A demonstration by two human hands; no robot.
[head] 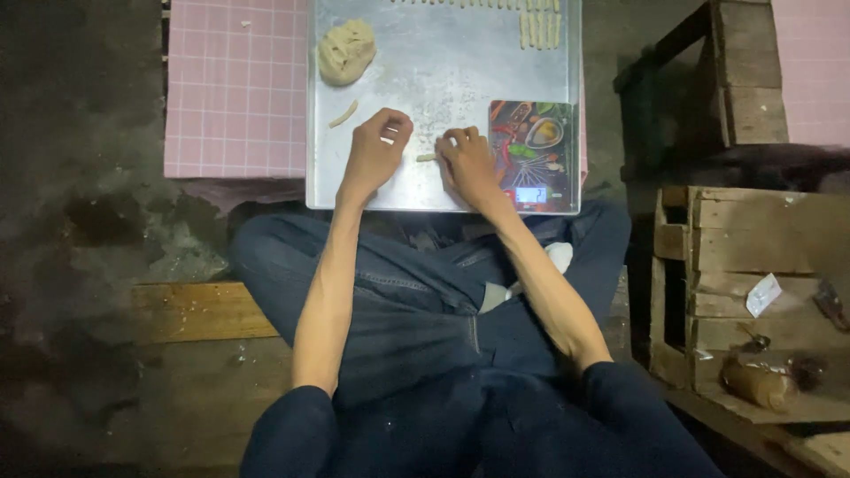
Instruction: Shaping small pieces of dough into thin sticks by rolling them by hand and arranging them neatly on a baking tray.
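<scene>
A metal tray (pixel 443 66) lies in front of me, over my knees. My right hand (pixel 467 164) presses flat on a small strip of dough (pixel 427 158) near the tray's front edge. Just left of it, my left hand (pixel 376 150) is curled loosely on the tray, with nothing clearly visible in it. A lump of beige dough (pixel 345 51) sits at the tray's far left. A short dough strip (pixel 343 113) lies below the lump. Several rolled dough sticks (pixel 538 26) are lined up at the far right.
A small kitchen scale (pixel 534 155) with a colourful top sits on the tray's right front corner. A pink tiled surface (pixel 235 88) lies under and left of the tray. Wooden crates (pixel 744 292) stand to my right, one holding a bagged item (pixel 760 381). A wooden plank (pixel 199 310) lies at left.
</scene>
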